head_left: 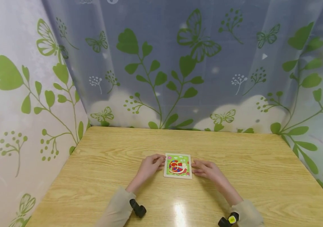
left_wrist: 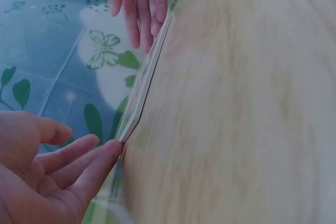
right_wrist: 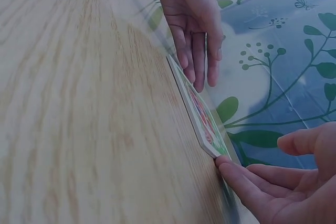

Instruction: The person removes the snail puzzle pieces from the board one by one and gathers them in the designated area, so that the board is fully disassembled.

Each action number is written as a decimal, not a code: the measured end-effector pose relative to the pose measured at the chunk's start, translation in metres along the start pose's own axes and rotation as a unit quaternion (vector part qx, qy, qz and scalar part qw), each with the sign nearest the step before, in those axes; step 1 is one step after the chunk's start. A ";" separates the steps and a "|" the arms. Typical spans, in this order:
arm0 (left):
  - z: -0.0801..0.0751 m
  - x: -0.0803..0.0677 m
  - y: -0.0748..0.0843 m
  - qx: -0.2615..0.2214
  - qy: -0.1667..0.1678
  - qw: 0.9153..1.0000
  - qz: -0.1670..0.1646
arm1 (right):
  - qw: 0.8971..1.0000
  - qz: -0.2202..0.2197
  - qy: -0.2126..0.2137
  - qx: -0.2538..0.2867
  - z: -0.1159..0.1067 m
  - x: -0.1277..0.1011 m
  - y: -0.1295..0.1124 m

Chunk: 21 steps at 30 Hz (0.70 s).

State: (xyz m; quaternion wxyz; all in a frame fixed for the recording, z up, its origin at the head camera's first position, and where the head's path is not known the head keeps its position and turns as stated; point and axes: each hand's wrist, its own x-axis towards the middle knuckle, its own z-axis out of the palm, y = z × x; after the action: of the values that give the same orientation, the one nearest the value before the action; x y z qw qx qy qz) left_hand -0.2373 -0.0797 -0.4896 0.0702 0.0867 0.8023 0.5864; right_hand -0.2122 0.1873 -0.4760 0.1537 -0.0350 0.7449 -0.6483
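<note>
curtain (head_left: 31, 94) with green leaves and butterflies hung along the left side and behind the wooden table (head_left: 107, 151). left hand (head_left: 150, 166) lay flat on the table with relaxed, nearly straight fingers (left_wrist: 100, 156), whose tips touched the left edge of the puzzle board (head_left: 178, 165) without gripping it. the board, showing a red snail on green, lay flat near the middle of the table, between both hands. right hand (head_left: 206, 169) rested on the table just as loosely, its straight fingertips (right_wrist: 231, 174) against the board's right edge, holding nothing. beige sleeves (head_left: 246, 212) and black wrist cameras (head_left: 138, 208) showed at the bottom.
</note>
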 end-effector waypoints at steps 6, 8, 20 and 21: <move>0.005 -0.002 0.002 -0.002 -0.003 1.000 -0.010 | 1.000 -0.004 -0.019 -0.004 -0.006 -0.006 0.001; 0.006 -0.003 0.001 -0.006 -0.004 1.000 -0.012 | 1.000 -0.002 -0.023 -0.002 -0.006 -0.007 0.001; 0.009 -0.011 0.004 -0.011 -0.017 1.000 -0.015 | 1.000 0.009 -0.002 -0.007 -0.009 -0.014 0.001; 0.009 -0.011 0.004 -0.009 -0.018 1.000 -0.011 | 1.000 0.008 -0.005 -0.007 -0.009 -0.014 0.001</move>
State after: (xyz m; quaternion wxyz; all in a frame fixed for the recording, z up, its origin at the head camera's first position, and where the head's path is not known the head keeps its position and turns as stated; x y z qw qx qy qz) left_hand -0.2240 -0.0725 -0.4885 0.0919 0.0872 0.7969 0.5907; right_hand -0.2011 0.2001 -0.4736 0.1625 -0.0334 0.7490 -0.6415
